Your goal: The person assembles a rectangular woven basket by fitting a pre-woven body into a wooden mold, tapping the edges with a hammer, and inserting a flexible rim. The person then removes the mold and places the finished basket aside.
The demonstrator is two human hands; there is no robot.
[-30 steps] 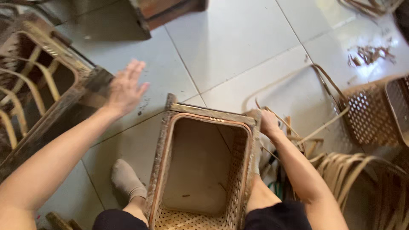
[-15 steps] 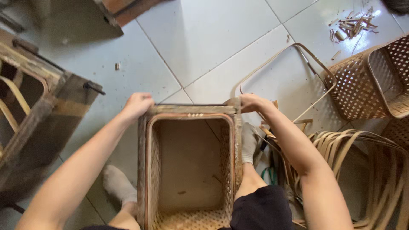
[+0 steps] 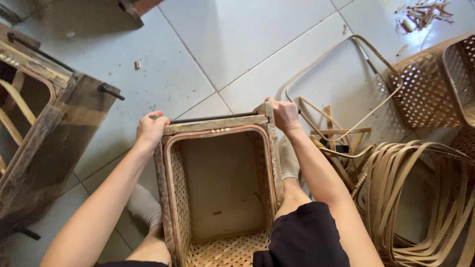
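Seated on a tiled floor (image 3: 232, 44), a person grips a wooden frame (image 3: 217, 123) around a woven basket (image 3: 220, 198) between the knees. Left hand (image 3: 150, 129) and right hand (image 3: 284, 114) each close on a far corner, beside loose cane strips (image 3: 420, 198).

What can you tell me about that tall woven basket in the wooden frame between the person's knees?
The woven basket is rectangular and deep, made of pale open-lattice strips with a smooth bent rim band. It sits inside a worn wooden frame, mouth toward the camera, held between the person's legs on the tiled floor. A dark metal rod runs along the frame's far edge. The left hand and right hand grip the far corners.
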